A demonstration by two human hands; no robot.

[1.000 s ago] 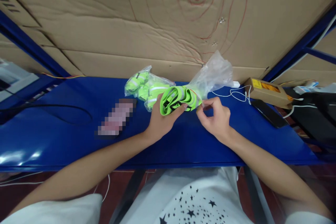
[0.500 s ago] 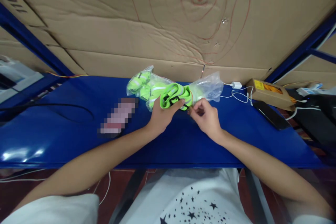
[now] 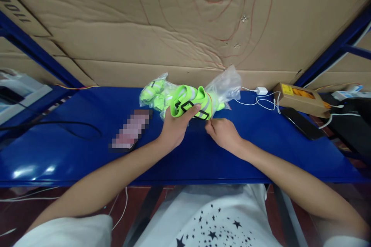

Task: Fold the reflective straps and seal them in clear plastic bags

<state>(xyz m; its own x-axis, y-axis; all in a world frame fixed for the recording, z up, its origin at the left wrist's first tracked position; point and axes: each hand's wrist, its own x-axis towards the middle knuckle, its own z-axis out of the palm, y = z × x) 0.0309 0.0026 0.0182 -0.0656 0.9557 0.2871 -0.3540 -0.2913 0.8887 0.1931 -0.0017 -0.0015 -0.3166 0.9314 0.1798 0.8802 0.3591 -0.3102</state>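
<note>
A rolled neon-green strap (image 3: 205, 105) with grey reflective bands and black buckles is gripped by my left hand (image 3: 175, 127), its thumb lying across the front. My right hand (image 3: 224, 133) is closed in a pinch at the lower right edge of the roll; what its fingertips hold is too small to tell. A thin red-orange band runs round the right part of the roll. Behind it lie a clear plastic bag (image 3: 228, 83) and, to the left, bagged green straps (image 3: 152, 92).
A pixelated phone-like object (image 3: 131, 129) lies left on the blue table (image 3: 72, 154). To the right are a white charger (image 3: 261, 91) with its cable, a brown box (image 3: 301, 100) and a black phone (image 3: 302, 123). A cardboard wall (image 3: 116, 27) stands behind.
The green roll has tipped and turned, showing more of its buckle. My right hand's fingers have closed further and moved slightly down and left. The clear bag's end has risen.
</note>
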